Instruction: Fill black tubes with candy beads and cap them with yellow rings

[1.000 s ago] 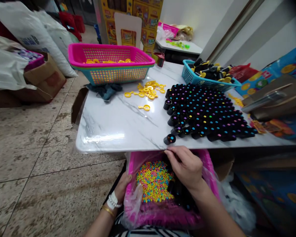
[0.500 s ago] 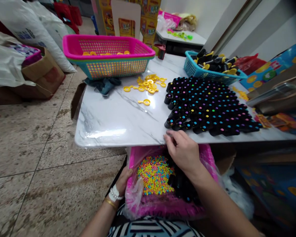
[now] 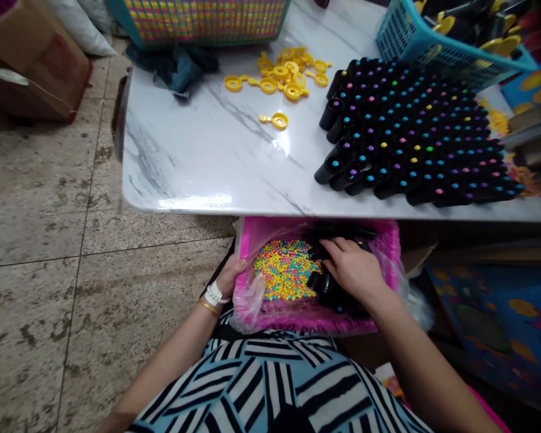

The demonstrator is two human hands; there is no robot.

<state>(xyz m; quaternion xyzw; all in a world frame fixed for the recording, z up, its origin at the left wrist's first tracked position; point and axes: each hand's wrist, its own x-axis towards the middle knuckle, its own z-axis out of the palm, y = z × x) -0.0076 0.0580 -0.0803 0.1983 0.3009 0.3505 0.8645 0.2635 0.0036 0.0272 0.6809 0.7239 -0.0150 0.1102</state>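
Observation:
My left hand [image 3: 231, 275] is closed on the left rim of a pink basket [image 3: 391, 249] lined with clear plastic, its thumb over the edge. Small round multicoloured beads [image 3: 284, 270] fill the basket's left side. Black tubes [image 3: 327, 285] lie loose on its right side. Over these tubes is my right hand [image 3: 354, 267], its fingers curled around a black tube; the fingertips are partly hidden. On the table just beyond, many black tubes [image 3: 333, 168] stand upright in tight rows, each with a coloured bead showing at its top.
Yellow ring-shaped pieces with short handles [image 3: 279, 120] lie on the white marbled table [image 3: 184, 156]. At the back are a teal basket [image 3: 207, 42] of yellow pieces and a blue basket [image 3: 433, 48] of black and yellow parts. A dark cloth [image 3: 180, 69] lies near the table's left edge.
My right hand has moved from the table's front edge down into the pink basket, onto the black tubes. My left hand keeps its hold on the rim. The view has tilted downward.

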